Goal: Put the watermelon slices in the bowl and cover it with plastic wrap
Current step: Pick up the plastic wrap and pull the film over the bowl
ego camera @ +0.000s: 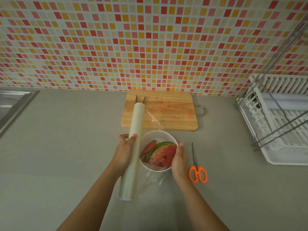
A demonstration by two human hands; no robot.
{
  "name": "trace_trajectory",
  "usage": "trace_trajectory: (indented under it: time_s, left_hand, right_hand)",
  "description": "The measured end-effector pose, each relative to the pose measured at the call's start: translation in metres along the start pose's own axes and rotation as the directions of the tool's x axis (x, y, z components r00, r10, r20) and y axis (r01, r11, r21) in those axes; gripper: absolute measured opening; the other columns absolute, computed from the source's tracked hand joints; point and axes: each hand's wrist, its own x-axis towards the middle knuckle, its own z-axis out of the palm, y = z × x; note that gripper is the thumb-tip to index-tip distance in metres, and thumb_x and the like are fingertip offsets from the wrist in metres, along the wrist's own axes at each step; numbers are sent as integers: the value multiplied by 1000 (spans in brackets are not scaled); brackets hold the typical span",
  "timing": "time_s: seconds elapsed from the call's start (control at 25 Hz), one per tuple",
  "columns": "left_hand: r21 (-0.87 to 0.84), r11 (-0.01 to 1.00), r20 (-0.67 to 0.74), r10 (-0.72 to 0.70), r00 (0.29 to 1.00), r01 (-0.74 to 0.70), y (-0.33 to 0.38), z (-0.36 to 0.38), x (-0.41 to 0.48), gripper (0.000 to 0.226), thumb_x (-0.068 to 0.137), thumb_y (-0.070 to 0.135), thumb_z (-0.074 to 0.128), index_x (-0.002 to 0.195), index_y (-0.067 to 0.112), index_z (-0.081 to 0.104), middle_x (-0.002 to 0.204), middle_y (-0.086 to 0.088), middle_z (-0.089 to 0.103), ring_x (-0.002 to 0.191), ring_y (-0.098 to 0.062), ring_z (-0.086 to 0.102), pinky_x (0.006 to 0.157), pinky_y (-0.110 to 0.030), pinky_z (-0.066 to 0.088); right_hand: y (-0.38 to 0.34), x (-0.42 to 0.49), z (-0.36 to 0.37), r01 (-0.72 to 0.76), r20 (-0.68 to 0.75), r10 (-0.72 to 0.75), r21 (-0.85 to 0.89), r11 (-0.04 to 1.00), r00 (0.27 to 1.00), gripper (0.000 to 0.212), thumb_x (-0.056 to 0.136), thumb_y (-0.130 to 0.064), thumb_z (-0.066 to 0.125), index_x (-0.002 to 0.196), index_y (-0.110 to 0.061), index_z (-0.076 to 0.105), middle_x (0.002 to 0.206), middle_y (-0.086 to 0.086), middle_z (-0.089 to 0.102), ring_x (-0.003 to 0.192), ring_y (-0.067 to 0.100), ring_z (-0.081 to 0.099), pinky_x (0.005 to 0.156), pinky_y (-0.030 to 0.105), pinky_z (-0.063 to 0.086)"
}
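Observation:
A white bowl (152, 136) stands on the grey counter and holds several watermelon slices (164, 154), red flesh with green rind. My left hand (124, 151) grips a long roll of plastic wrap (135, 130) just left of the bowl. A clear sheet of wrap (154, 178) runs from the roll across the bowl's top and hangs over its near side. My right hand (178, 161) presses flat against the bowl's right rim, holding the sheet down there.
A wooden cutting board (168, 112) with red juice stains lies behind the bowl, tongs tips showing at its left. Orange-handled scissors (197, 172) lie right of my right hand. A white dish rack (281, 120) fills the right side. A steel sink (11, 104) sits far left.

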Motion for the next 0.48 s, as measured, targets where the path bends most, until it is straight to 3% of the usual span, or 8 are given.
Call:
trace_trajectory:
  time_s: [0.08, 0.2, 0.36, 0.48]
  left_hand:
    - [-10, 1000, 18, 24, 1000, -24, 2, 7, -1, 42, 89, 51, 51, 115, 21, 35, 101, 0, 56, 85, -16, 61, 60, -29, 47]
    - [-38, 997, 107, 64, 992, -60, 6, 19, 1, 53, 80, 33, 71, 115, 19, 34, 102, -1, 58, 88, -18, 63, 63, -29, 50]
    - [-70, 997, 132, 38, 991, -29, 6, 19, 5, 50, 82, 27, 68, 121, 22, 37, 104, 0, 60, 89, -19, 65, 66, -32, 53]
    - [-107, 993, 143, -34, 989, 49, -3, 12, 7, 50, 86, 33, 63, 129, 25, 38, 113, -5, 61, 96, -27, 66, 81, -43, 56]
  right_hand:
    - [-4, 4, -6, 27, -35, -27, -18, 999, 999, 37, 98, -48, 23, 98, -26, 53, 81, -17, 53, 78, 3, 51, 65, 12, 37]
    - [-13, 18, -19, 53, -67, -57, -62, 997, 996, 45, 99, -42, 28, 117, -12, 57, 99, -5, 55, 94, 11, 50, 80, 22, 37]
    - [-13, 34, -28, 56, -46, -64, -152, 987, 997, 49, 98, -41, 28, 117, -7, 57, 117, 12, 60, 111, 28, 56, 98, 42, 42]
    - [-12, 35, -27, 47, -41, -55, -159, 986, 998, 48, 97, -42, 27, 115, -9, 57, 116, 14, 60, 108, 29, 56, 98, 45, 44]
